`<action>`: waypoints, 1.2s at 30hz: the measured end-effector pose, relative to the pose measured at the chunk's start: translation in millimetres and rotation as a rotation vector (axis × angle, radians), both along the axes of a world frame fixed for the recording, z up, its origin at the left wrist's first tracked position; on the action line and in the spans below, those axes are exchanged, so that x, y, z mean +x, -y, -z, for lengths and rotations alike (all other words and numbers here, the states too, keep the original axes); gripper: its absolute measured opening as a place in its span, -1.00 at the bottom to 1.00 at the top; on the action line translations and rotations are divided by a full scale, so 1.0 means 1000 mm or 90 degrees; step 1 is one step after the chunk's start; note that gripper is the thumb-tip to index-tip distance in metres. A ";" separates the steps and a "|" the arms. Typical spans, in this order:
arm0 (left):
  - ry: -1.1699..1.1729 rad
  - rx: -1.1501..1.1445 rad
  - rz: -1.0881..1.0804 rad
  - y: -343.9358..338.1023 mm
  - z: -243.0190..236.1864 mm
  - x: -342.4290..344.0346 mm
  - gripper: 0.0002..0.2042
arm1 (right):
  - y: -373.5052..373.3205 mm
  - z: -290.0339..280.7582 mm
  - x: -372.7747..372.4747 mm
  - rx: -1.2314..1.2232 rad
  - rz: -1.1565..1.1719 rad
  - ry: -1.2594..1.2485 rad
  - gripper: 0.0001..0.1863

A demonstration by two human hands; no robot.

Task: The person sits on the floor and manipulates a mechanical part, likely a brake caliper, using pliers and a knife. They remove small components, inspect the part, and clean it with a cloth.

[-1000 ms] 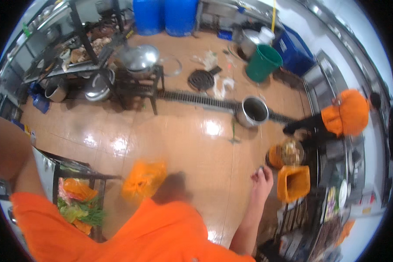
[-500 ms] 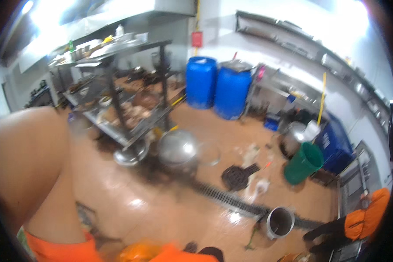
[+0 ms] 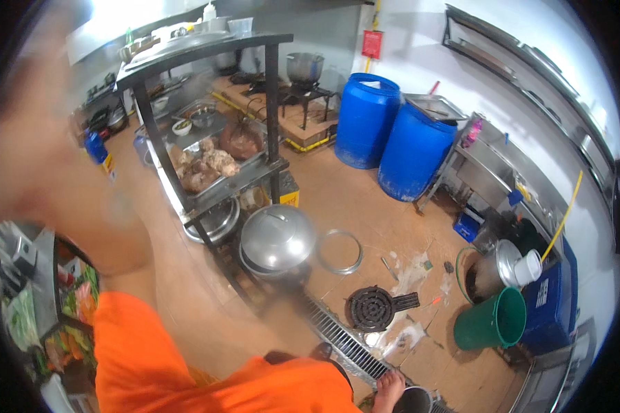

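Note:
My left hand [image 3: 41, 144] is raised large and blurred close to the view at the left, its arm rising out of an orange sleeve [image 3: 134, 344]. Its fingers are smeared by motion, so I cannot tell what it holds, if anything. At the lower edge, my right hand [image 3: 389, 390] appears small with curled fingers. It overlaps the left rim of a round bucket [image 3: 413, 398]; whether it touches the rim or only passes in front, I cannot tell. What lies inside its fingers is hidden.
A steel rack [image 3: 238, 186] holds a tray of meat [image 3: 217, 162]. Nearby sits a large lidded pot [image 3: 277, 237]. A floor drain [image 3: 337, 335] runs past a black burner [image 3: 370, 308]. Blue barrels [image 3: 367, 120], a green bin [image 3: 490, 320] and a blue crate [image 3: 552, 296] stand farther off.
My left arm has swung upward at the left, and its sleeve shows more. My right hand has come into view beside the bucket. The view has shifted; the person at the right is out of sight.

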State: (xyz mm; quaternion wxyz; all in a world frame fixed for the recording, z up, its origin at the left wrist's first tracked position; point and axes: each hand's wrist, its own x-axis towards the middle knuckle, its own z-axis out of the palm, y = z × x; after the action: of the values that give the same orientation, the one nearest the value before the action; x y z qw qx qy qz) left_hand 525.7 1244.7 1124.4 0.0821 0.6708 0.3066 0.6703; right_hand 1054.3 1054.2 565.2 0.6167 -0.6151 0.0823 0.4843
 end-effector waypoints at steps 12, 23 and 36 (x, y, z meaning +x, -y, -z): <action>0.611 -0.246 0.615 -0.285 0.199 0.156 -0.59 | -0.405 -0.172 0.033 0.316 -0.401 0.233 -0.75; 0.566 -0.426 0.527 -0.466 0.258 0.225 -0.57 | -0.572 -0.187 -0.023 0.263 -0.378 -0.048 -0.77; -0.504 -0.058 0.006 -0.521 0.158 0.249 -0.80 | -0.706 -0.192 -0.042 0.284 -0.387 -0.408 -0.75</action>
State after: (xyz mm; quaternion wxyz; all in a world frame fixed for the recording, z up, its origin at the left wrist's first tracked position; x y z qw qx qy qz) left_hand 774.6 1765.8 966.3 -0.0095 0.8744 0.3404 0.3456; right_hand 1012.3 1759.8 757.6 0.5078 -0.2841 -0.0208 0.8130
